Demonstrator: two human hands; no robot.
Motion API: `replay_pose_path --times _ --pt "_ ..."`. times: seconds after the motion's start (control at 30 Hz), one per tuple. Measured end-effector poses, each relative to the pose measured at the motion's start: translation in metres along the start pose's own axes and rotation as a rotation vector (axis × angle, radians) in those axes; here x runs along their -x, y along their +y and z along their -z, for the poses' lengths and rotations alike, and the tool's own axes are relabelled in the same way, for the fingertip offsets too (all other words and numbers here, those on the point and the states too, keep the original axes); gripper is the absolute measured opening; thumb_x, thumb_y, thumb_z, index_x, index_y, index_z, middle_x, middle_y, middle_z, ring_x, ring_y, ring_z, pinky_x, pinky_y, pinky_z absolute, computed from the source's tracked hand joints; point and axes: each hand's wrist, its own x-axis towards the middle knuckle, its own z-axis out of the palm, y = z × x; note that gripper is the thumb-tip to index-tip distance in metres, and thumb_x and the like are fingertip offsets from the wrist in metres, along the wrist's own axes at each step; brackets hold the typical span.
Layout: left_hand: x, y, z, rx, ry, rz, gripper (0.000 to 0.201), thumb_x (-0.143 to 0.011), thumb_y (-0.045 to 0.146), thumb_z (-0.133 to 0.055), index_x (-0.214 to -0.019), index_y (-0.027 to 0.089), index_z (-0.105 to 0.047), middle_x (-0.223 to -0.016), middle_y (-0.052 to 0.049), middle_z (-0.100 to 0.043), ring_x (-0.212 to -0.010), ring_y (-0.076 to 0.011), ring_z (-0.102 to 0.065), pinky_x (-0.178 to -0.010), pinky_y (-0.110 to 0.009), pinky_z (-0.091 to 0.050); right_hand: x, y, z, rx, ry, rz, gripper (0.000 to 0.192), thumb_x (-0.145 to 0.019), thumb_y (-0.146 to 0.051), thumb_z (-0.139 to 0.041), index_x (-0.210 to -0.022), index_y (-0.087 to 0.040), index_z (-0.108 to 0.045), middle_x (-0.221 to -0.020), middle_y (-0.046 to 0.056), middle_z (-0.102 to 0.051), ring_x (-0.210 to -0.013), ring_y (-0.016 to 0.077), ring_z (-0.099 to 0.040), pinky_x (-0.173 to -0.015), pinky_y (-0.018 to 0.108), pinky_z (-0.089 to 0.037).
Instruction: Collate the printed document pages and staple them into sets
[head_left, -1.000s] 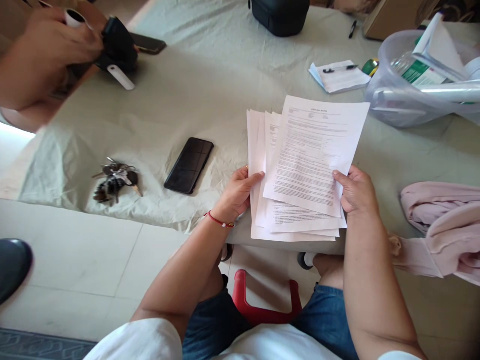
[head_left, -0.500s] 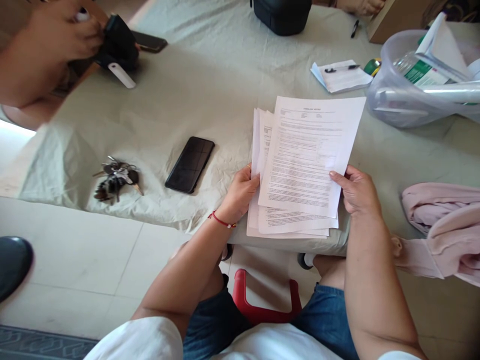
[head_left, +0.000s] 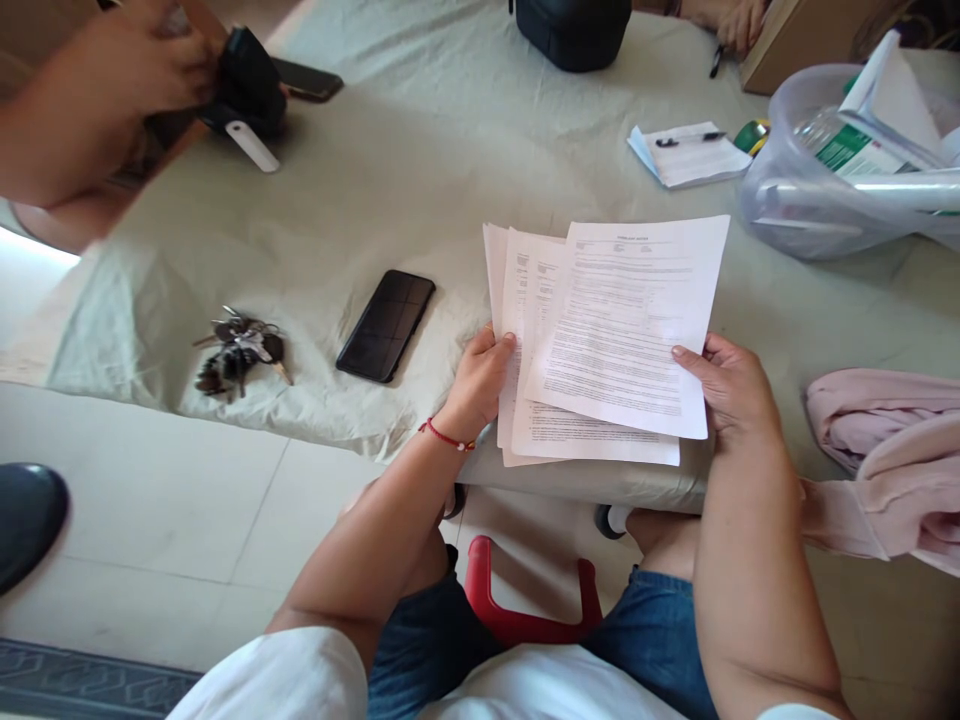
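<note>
Several printed paper sheets (head_left: 630, 320) are spread between my two hands in a loose, overlapping fan near the table's front edge. My left hand (head_left: 484, 375) pinches the left edge of the lower sheets, thumb on top and fingers hidden beneath. At the other side my right hand (head_left: 727, 380) grips the right edge of the top sheet, its thumb lying over the print. To the left of my left hand lies a black smartphone (head_left: 386, 326), face up. A bunch of keys (head_left: 244, 350) rests farther left on the tablecloth.
A clear plastic basket (head_left: 806, 210) with papers and a bottle stands at the right, near a notepad (head_left: 697, 158) with a pen. Pink cloth (head_left: 885, 420) lies right of my arm. A black case (head_left: 574, 30) sits at the back. Another person's hand (head_left: 176, 60) holds a dark object at upper left.
The sheets have fanned wider: the lower ones now stick out more to the left, and the top sheet has shifted right with my right hand. Another person's hand at the back has reached the pen.
</note>
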Motion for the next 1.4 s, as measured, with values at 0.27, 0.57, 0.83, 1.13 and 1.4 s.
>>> replay_pose_path --times 0.27,0.57,0.83,1.13,1.4 --pt "0.002 0.000 -0.003 0.003 -0.024 -0.049 0.039 -0.096 0.055 -0.078 -0.117 0.023 -0.075 -0.125 -0.011 -0.084 -0.126 -0.0344 -0.077 -0.102 -0.045 -0.064 0.001 0.001 -0.007 0.001 -0.032 0.022 0.052 -0.063 -0.051 -0.104 -0.103 -0.025 -0.083 -0.102 0.004 -0.087 -0.091 0.0311 -0.083 -0.093 0.054 -0.068" --pt "0.003 0.000 -0.004 -0.028 -0.071 -0.039 0.029 -0.097 0.038 -0.076 -0.120 0.021 -0.071 -0.128 -0.011 -0.084 -0.122 -0.0307 -0.079 -0.099 -0.041 -0.065 0.000 0.001 -0.010 0.001 0.004 0.001 0.053 -0.056 -0.052 -0.106 -0.095 -0.025 -0.084 -0.097 0.003 -0.087 -0.087 0.0287 -0.081 -0.097 0.054 -0.067" --pt "0.001 -0.001 -0.002 -0.010 -0.105 -0.042 0.036 -0.096 0.047 -0.081 -0.120 0.022 -0.072 -0.125 -0.011 -0.085 -0.121 -0.0323 -0.080 -0.100 -0.043 -0.066 0.002 -0.004 -0.005 -0.014 -0.006 0.043 0.050 -0.060 -0.055 -0.106 -0.093 -0.026 -0.083 -0.096 0.001 -0.086 -0.083 0.0251 -0.079 -0.087 0.045 -0.067" --pt "-0.003 -0.006 0.001 0.003 -0.187 -0.095 0.056 -0.088 0.062 -0.089 -0.122 0.021 -0.073 -0.132 -0.014 -0.083 -0.127 -0.0376 -0.078 -0.110 -0.053 -0.064 0.010 -0.006 -0.020 0.005 -0.155 0.025 0.038 -0.072 -0.053 -0.101 -0.093 -0.027 -0.083 -0.096 -0.001 -0.085 -0.084 0.0234 -0.077 -0.083 0.041 -0.064" --pt "-0.008 -0.011 0.004 0.058 -0.223 -0.157 0.052 -0.083 0.049 -0.097 -0.120 0.022 -0.074 -0.125 -0.009 -0.086 -0.119 -0.0327 -0.081 -0.108 -0.050 -0.064 -0.004 0.013 -0.022 0.243 -0.001 0.166 0.052 -0.072 -0.055 -0.098 -0.111 -0.028 -0.077 -0.108 0.004 -0.081 -0.100 0.0274 -0.074 -0.106 0.056 -0.060"
